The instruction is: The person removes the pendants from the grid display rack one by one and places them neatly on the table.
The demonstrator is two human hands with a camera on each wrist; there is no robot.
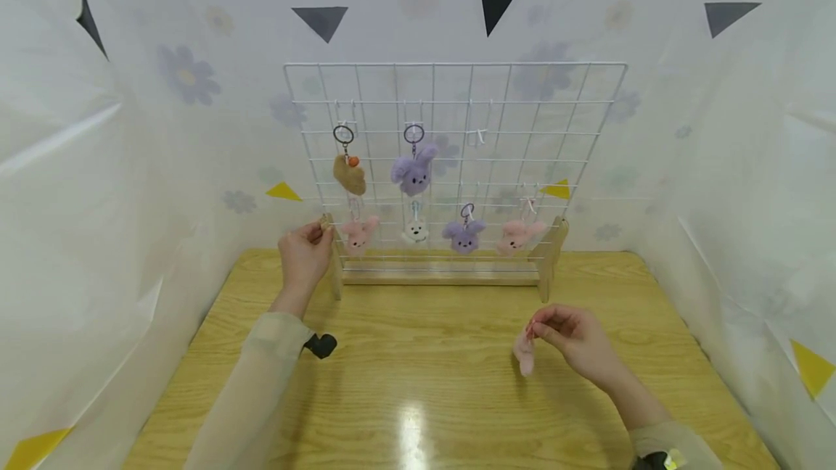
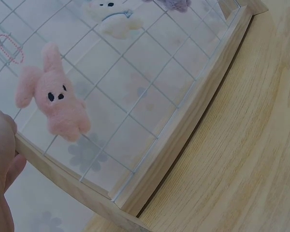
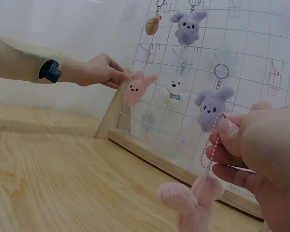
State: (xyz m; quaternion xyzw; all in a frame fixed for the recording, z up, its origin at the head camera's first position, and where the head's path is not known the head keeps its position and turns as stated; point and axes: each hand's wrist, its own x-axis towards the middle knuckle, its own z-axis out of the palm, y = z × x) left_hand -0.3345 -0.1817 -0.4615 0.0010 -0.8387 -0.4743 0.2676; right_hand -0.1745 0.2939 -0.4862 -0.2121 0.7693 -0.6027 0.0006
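My left hand [image 1: 305, 256] grips the top of the left wooden upright [image 1: 336, 267] of a white wire grid rack [image 1: 451, 101]. In the right wrist view, my right hand [image 3: 266, 150] pinches a pink bead chain [image 3: 213, 150], from which a pink plush bunny keychain [image 3: 193, 205] dangles. That bunny hangs low over the table, in front of the rack's right side. On the rack's lower row hang another pink bunny [image 1: 358, 236], a small white plush dog [image 1: 414, 231], a purple bunny [image 1: 464, 236] and a pink bunny at right [image 1: 519, 236].
A brown plush keychain [image 1: 350, 174] and a larger purple bunny [image 1: 414, 171] hang on the upper row, beside a bare white hook [image 1: 480, 136]. The wooden table [image 1: 418, 368] stretches in front of the rack. White patterned sheeting [image 1: 418, 20] encloses the back and sides.
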